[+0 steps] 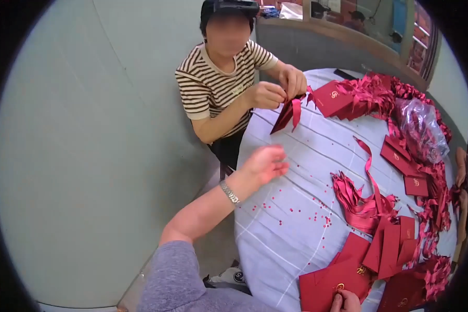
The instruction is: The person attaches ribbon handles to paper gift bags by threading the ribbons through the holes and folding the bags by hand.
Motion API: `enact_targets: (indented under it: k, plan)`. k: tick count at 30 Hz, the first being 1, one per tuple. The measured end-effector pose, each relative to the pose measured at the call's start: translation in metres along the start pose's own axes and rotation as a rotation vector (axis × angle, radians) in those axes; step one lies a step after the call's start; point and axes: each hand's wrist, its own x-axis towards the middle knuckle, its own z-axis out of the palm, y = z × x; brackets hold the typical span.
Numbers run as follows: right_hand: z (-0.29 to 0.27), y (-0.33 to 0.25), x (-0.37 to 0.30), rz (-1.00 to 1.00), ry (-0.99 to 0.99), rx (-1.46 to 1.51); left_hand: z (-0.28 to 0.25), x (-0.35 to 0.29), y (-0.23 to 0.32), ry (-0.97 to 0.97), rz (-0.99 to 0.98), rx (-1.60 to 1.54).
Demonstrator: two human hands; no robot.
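My left hand (265,165) is held out over the near-left side of the table, a metal watch band on its wrist. Its fingers are loosely bent and apart, with nothing in them. At the lower edge, my right hand (346,301) pinches a flat red paper bag (320,285) with a gold emblem; part of this hand is cut off by the frame. More red bags (387,249) lie overlapping just beyond it. A bundle of red satin ribbons (356,203) rests past them, one strand trailing away toward the far side.
Across the table (265,229), a co-worker in a striped shirt (218,78) handles a red bag (283,118) with ribbon. Piled ribboned bags (343,99) and a clear plastic bag (424,130) line the far and right sides. Small red paper dots (317,216) are scattered on the cloth.
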Motion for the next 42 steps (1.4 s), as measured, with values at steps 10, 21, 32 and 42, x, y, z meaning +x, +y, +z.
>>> enact_targets:
  k: [10,21,32,42]
  plan:
    - [-0.007,-0.018,0.009,0.03,-0.025,-0.025,0.013,0.0,-0.003,-0.008,-0.05,-0.006]
    - [-0.01,-0.011,0.003,0.012,-0.022,-0.02,0.02,-0.03,0.005,0.069,0.072,0.027]
    - [-0.008,-0.016,0.004,0.033,-0.022,0.004,0.066,-0.086,0.163,0.022,1.038,-0.07]
    - [-0.006,-0.012,0.006,-0.011,0.011,0.008,0.015,-0.137,0.088,0.157,0.964,0.23]
